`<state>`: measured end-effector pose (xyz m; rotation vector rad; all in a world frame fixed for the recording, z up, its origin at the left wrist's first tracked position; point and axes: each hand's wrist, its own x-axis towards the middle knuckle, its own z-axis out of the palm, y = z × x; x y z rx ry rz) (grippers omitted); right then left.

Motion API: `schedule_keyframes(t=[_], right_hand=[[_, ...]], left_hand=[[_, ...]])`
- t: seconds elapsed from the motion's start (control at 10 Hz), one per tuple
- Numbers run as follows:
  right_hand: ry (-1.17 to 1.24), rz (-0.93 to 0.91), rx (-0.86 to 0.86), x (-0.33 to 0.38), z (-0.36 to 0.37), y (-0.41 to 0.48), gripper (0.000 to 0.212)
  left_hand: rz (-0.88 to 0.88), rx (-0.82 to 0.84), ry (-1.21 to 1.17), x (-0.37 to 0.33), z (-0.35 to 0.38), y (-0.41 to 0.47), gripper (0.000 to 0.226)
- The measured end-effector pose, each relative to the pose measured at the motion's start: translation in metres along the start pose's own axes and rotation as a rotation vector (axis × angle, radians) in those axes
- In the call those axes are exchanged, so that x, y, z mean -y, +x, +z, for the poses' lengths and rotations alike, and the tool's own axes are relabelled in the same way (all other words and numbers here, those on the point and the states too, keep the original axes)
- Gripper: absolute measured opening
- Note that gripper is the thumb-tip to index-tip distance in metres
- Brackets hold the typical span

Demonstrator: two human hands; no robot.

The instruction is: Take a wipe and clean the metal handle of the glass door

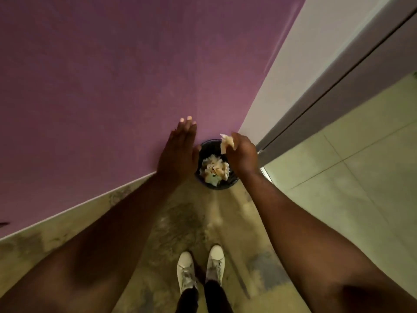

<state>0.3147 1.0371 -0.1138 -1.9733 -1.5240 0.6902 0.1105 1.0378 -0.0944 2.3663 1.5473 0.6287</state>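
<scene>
The right hand [242, 154] pinches a crumpled wipe [226, 143], its long axis running up and away from the fingers, directly over a dark bin [232, 182] of used paper, while the left hand [178, 152] hovers flat and empty beside the purple wall [112, 75], above a worn floor [180, 222] and white shoes [199, 268].

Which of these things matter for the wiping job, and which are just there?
Job:
- crumpled white wipe, pinched in right hand
- small dark round waste bin below it

Just there:
- open left hand
- purple wall
- white shoes
</scene>
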Motion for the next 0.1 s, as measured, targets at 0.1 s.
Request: schedule_keyframes(t=[0.1], right_hand=[[0.137, 0.108, -0.030, -0.0221, 0.0231, 0.0041, 0.037]], left_hand=[[-0.028, 0.050, 0.005, 0.0103, 0.0212, -0.0009, 0.061]])
